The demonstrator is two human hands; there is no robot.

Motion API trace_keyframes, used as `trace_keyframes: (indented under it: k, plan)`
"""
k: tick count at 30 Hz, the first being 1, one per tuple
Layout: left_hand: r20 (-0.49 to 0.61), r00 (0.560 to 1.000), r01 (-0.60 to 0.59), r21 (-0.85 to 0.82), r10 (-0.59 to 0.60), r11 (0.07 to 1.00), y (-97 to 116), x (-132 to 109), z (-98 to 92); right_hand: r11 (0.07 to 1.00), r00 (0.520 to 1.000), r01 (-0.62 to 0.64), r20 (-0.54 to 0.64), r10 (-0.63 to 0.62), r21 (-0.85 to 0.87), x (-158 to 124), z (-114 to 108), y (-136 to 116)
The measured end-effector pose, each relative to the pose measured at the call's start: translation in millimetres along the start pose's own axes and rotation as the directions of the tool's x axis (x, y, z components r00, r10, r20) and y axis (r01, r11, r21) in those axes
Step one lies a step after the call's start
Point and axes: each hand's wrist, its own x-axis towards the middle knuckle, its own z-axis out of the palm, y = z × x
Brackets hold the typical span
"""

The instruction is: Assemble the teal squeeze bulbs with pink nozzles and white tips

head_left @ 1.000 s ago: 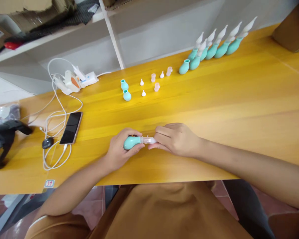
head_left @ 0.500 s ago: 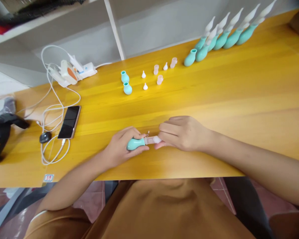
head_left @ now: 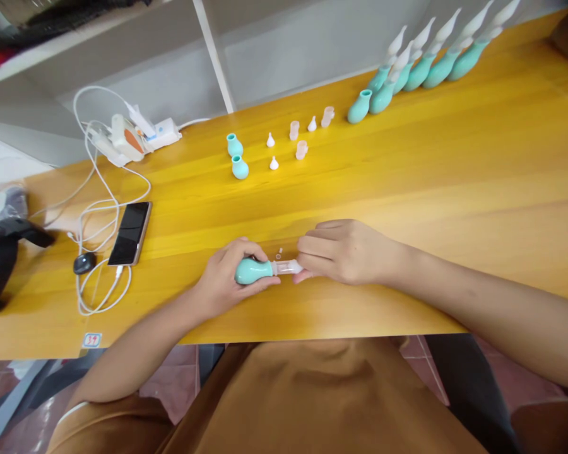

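Note:
My left hand (head_left: 224, 280) is wrapped round a teal rubber bulb (head_left: 252, 271) lying sideways just above the yellow table (head_left: 407, 189). A clear pinkish tube (head_left: 288, 267) sticks out of the bulb's neck to the right. My right hand (head_left: 343, 252) pinches the tube's far end with closed fingers. A tiny clear ring (head_left: 279, 255) lies on the table just behind the tube. Two loose teal bulbs (head_left: 236, 157), small white tips (head_left: 272, 151) and clear pink tubes (head_left: 303, 135) stand farther back.
A row of assembled teal bulbs with white nozzles (head_left: 426, 63) lines the back right. A phone (head_left: 130, 232), white cables (head_left: 99, 208) and a power strip (head_left: 132, 135) lie at the left. A black object (head_left: 0, 252) sits at the far left edge.
Both hands stay on the bulb and tube. The pair shifted slightly right and then back left. A tiny clear ring now shows on the table behind the tube.

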Motion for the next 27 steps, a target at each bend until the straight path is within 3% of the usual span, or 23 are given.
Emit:
trace_keyframes:
  k: [13,21,27]
  plan:
    - [0.001,0.995,-0.099,0.086,0.099,0.991,0,2,1.0,0.999,0.999,0.009,0.034,-0.008,-0.045,1,0,0]
    - [0.049,0.994,-0.106,0.121,0.100,0.987,1,2,1.5,0.998,0.999,0.030,0.034,-0.028,-0.049,1,0,-1]
    - [-0.084,0.996,-0.005,0.082,0.012,0.997,-2,-3,8.7,0.997,0.997,-0.076,-0.028,0.077,0.032,-1,13,-6]
